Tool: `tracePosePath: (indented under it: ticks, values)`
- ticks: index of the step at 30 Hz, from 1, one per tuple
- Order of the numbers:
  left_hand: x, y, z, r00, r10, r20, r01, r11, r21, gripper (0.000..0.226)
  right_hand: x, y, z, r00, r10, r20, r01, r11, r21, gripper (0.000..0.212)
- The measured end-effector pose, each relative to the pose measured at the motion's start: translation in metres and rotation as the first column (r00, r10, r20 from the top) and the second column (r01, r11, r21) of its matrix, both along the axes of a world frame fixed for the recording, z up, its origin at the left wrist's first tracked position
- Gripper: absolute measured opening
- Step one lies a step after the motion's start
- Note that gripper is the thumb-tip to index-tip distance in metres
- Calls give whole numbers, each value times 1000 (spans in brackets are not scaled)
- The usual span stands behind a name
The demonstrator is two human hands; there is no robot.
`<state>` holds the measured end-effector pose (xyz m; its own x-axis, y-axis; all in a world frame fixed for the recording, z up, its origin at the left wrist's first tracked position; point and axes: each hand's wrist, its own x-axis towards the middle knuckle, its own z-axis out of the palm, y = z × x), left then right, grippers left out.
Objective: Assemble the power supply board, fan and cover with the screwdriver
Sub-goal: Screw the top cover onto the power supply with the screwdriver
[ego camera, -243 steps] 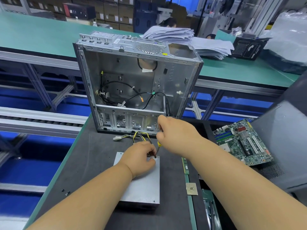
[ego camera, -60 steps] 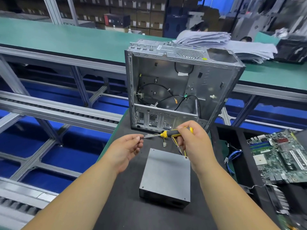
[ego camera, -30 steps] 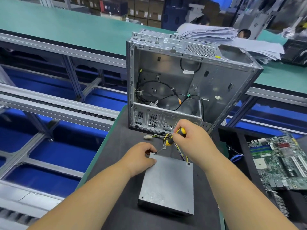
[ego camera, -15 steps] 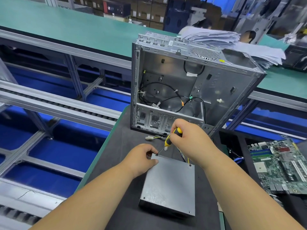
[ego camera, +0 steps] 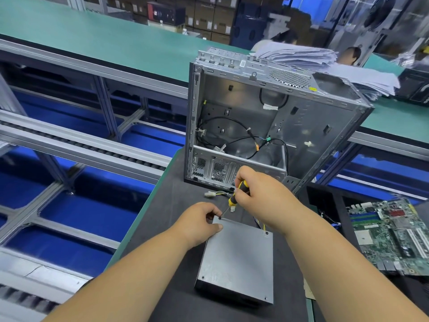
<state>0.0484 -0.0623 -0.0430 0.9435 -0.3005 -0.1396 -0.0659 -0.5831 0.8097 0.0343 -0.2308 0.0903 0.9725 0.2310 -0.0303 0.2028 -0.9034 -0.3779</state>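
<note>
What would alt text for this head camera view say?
A person's right hand drives a yellow-handled screwdriver into the far left corner of a grey power supply box, steadied by the left hand. An open computer case stands behind.

Grey power supply cover (ego camera: 236, 259), yellow-and-black screwdriver (ego camera: 236, 192), green motherboard (ego camera: 390, 235) — dark grey mat (ego camera: 167, 205), teal bench (ego camera: 111, 40)

dark bench mat (ego camera: 167, 205) carries grey power supply box (ego camera: 236, 261) near front; open metal PC chassis (ego camera: 267, 126) upright at far edge; white connector (ego camera: 210, 194) on mat between them; motherboard (ego camera: 392, 235) far right
</note>
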Motion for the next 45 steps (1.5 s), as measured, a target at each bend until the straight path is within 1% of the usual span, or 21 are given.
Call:
tracePosePath:
  ticks: [3,5,8,11,13,15,16,19,20,21,23,25,28,31,32,34,35,38,40,42,45]
  values:
    - [0,0,2,1000,-3,3,2,1000,14,21,6,5,8,996,92,17,-90,991,-96,10]
    - [-1,-1,3,1000,-4,4,4,1000,27,21,12,9,13,994,107,28,-100,980,-174,16]
    - [-1,-2,4,1000,1,-2,0,999,35,20,20,14,17,995,63,83,-33,947,-321,31]
    - [-2,-2,5,1000,2,-10,-2,999,33,21,25,20,12,986,23,165,57,885,-462,44]
    - [-3,-2,5,1000,7,-16,-7,1000,25,21,25,24,9,972,-14,236,135,854,-502,50]
    - [-3,-2,5,1000,10,-15,-10,1000,23,21,24,25,8,967,-28,252,156,850,-503,51]
    - [-4,-2,5,1000,11,-13,-10,1000,21,21,23,25,8,971,-31,236,144,865,-480,47]
    - [-4,-2,5,1000,18,-12,-18,1000,1,21,20,25,14,990,32,139,12,952,-305,18]
    - [-4,-2,5,1000,22,-11,-22,1000,-3,22,19,25,15,990,76,117,-42,963,-266,16]
    - [-5,-2,5,1000,24,-8,-24,1000,-2,23,17,26,16,987,114,112,-82,963,-257,24]
    - [-5,-4,5,1000,25,16,-26,999,22,20,16,25,16,976,159,149,-112,952,-284,32]
    - [-5,-6,5,998,31,48,-34,998,54,13,16,24,13,967,181,181,-112,935,-335,30]
    - [-7,-6,3,997,50,62,-53,997,52,9,19,23,11,964,156,216,-54,909,-414,24]
    - [-8,-6,2,996,69,63,-71,997,43,8,19,27,7,962,148,231,-15,870,-493,26]
    - [-8,-6,1,995,73,63,-76,996,40,8,19,29,5,964,144,223,-22,881,-473,23]
    - [-8,-7,1,995,80,57,-82,996,25,7,19,30,7,974,138,178,-63,927,-371,15]
    - [-8,-7,1,995,84,55,-85,996,18,7,19,31,9,978,151,146,-99,944,-314,14]
    - [-9,-7,0,994,94,55,-95,995,6,8,18,29,17,971,227,76,-209,959,-193,21]
    - [-9,-7,0,994,93,57,-94,996,10,9,17,27,17,966,241,96,-215,951,-221,20]
    - [-8,-8,1,994,90,63,-91,996,19,9,16,27,14,970,200,142,-145,935,-325,17]
    - [-8,-8,2,994,83,67,-85,996,36,9,14,26,8,970,127,205,-27,902,-430,29]
